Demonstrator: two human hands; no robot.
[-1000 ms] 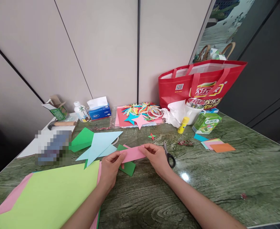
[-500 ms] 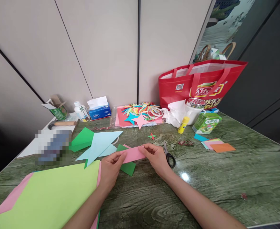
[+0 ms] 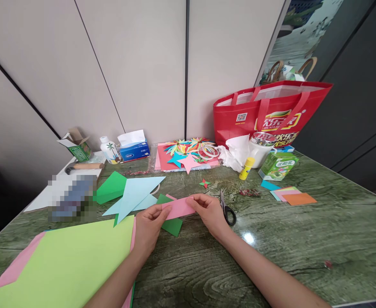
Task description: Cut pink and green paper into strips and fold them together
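Note:
A narrow pink paper strip (image 3: pixel 179 208) is held out flat between my two hands above the table. My left hand (image 3: pixel 149 222) pinches its left end between thumb and fingers. At the other end my right hand (image 3: pixel 207 211) grips it the same way. Green paper (image 3: pixel 172 226) lies underneath, partly covered by the strip. Just right of my right hand are black-handled scissors (image 3: pixel 229 212), lying on the table. A small red and green paper star (image 3: pixel 204 183) sits beyond my hands.
Large yellow-green sheets (image 3: pixel 78 261) lie at the left front, with light blue paper pieces (image 3: pixel 136 192) behind them. At the back are folded paper stars (image 3: pixel 188 162), a yellow glue stick (image 3: pixel 246 168), a green drink carton (image 3: pixel 278 166) and a red bag (image 3: pixel 239 124). Small coloured papers (image 3: pixel 298 198) lie right.

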